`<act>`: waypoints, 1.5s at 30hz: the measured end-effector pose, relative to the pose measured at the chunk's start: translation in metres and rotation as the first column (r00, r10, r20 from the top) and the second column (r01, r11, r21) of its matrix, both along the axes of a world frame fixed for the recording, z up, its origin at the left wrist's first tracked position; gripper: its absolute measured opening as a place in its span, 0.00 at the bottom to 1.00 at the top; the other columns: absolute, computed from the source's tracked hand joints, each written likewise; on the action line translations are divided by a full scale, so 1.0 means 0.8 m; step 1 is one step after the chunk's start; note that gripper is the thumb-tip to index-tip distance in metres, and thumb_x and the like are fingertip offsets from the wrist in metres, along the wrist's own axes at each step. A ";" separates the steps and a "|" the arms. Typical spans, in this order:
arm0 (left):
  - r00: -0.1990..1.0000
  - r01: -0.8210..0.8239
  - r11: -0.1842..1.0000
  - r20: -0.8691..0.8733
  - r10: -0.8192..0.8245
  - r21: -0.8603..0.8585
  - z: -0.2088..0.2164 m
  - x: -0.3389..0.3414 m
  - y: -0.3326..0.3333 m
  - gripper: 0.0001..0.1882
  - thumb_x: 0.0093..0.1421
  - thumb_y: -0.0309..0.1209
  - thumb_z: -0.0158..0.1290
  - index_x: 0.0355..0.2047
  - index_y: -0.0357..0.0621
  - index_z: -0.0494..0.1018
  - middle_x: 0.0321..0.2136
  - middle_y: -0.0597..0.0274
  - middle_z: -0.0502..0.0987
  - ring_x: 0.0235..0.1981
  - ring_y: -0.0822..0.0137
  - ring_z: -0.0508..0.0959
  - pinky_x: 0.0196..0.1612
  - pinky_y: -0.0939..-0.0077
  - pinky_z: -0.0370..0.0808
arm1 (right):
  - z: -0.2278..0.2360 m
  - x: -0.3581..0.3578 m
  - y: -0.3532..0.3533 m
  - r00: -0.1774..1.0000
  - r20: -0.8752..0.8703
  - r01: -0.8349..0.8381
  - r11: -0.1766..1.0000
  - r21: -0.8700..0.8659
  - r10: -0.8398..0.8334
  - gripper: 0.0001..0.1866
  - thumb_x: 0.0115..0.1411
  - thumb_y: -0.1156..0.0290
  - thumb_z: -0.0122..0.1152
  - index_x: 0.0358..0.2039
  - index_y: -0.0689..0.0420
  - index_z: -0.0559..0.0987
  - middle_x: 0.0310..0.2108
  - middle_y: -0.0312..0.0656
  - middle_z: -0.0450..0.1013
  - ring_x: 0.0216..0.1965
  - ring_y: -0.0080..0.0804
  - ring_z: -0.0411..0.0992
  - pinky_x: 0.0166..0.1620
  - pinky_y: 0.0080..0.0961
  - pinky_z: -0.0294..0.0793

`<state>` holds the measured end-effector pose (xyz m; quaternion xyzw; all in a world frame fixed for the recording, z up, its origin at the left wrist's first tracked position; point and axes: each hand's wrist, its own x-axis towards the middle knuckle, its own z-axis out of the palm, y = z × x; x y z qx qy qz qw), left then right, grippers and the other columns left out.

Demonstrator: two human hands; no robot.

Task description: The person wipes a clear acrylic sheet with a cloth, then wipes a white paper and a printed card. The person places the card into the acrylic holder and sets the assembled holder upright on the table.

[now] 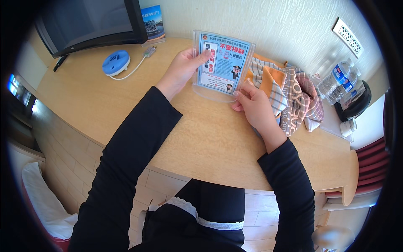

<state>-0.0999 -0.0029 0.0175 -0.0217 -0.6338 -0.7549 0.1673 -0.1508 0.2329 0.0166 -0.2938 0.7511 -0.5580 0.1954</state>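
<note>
A clear acrylic sign holder [222, 63] with a light blue printed sheet inside stands tilted over the desk, held between both hands. My left hand [183, 69] grips its left edge, the thumb lying across the front. At the lower right corner, my right hand [254, 103] pinches the holder near its rounded clear base. Folded cloths [289, 92] in orange, grey stripes and brown with lettering lie just behind and to the right of my right hand.
On the wooden desk [210, 147], a black monitor [90, 23] stands at back left, a blue round device [116, 62] with white cable before it. A small card stand [153, 25] leans by the wall. Water bottles [336, 80], a black kettle-like item [357, 101] and a white cup [348, 127] sit right.
</note>
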 end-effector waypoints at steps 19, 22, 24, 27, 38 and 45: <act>0.719 -0.691 0.372 -0.641 0.267 -0.620 0.033 0.067 0.101 0.07 0.56 0.28 0.55 0.23 0.41 0.70 0.21 0.58 0.73 0.24 0.62 0.77 0.27 0.69 0.70 | -0.007 -0.004 0.002 0.991 -0.132 -0.005 1.000 -0.006 0.004 0.43 0.53 0.78 0.62 0.69 0.60 0.56 0.53 0.51 0.74 0.31 0.29 0.76 0.38 0.26 0.77; 0.913 -0.395 0.281 -0.339 0.227 -0.875 0.016 0.078 0.147 0.08 0.54 0.29 0.55 0.20 0.42 0.71 0.19 0.55 0.76 0.19 0.53 0.76 0.23 0.63 0.71 | -0.021 -0.010 -0.007 0.994 -0.107 -0.031 0.991 -0.127 0.017 0.42 0.53 0.80 0.59 0.69 0.60 0.56 0.54 0.52 0.73 0.32 0.31 0.77 0.39 0.27 0.77; 0.908 -0.403 0.283 -0.342 0.240 -0.870 0.009 0.078 0.154 0.08 0.55 0.30 0.54 0.20 0.42 0.72 0.19 0.54 0.76 0.20 0.52 0.77 0.23 0.61 0.72 | -0.027 -0.015 -0.005 0.993 -0.115 -0.028 0.990 -0.136 0.012 0.41 0.53 0.82 0.57 0.69 0.60 0.56 0.54 0.53 0.73 0.32 0.31 0.77 0.39 0.27 0.77; 0.908 -0.384 0.225 -0.320 0.271 -0.896 0.005 0.079 0.154 0.09 0.56 0.31 0.54 0.21 0.42 0.72 0.20 0.53 0.77 0.21 0.51 0.78 0.24 0.59 0.74 | -0.027 -0.017 -0.003 0.994 -0.107 -0.011 0.992 -0.125 -0.003 0.39 0.54 0.84 0.53 0.68 0.61 0.57 0.55 0.55 0.72 0.30 0.31 0.78 0.37 0.26 0.78; 0.917 -0.302 0.084 -0.266 0.296 -0.949 -0.006 0.080 0.151 0.12 0.61 0.33 0.53 0.24 0.39 0.74 0.23 0.53 0.77 0.24 0.53 0.80 0.27 0.60 0.78 | -0.004 -0.001 -0.003 1.000 -0.016 -0.018 0.996 -0.090 0.017 0.32 0.57 0.87 0.50 0.63 0.63 0.61 0.57 0.50 0.70 0.30 0.24 0.76 0.34 0.22 0.77; 0.919 -0.294 0.011 -0.280 0.278 -0.956 -0.015 0.071 0.138 0.11 0.61 0.32 0.53 0.27 0.36 0.76 0.26 0.51 0.77 0.28 0.53 0.81 0.34 0.60 0.79 | 0.000 0.001 -0.002 1.000 -0.026 -0.001 1.000 -0.004 0.001 0.34 0.58 0.87 0.52 0.65 0.62 0.58 0.60 0.47 0.66 0.31 0.21 0.75 0.34 0.18 0.76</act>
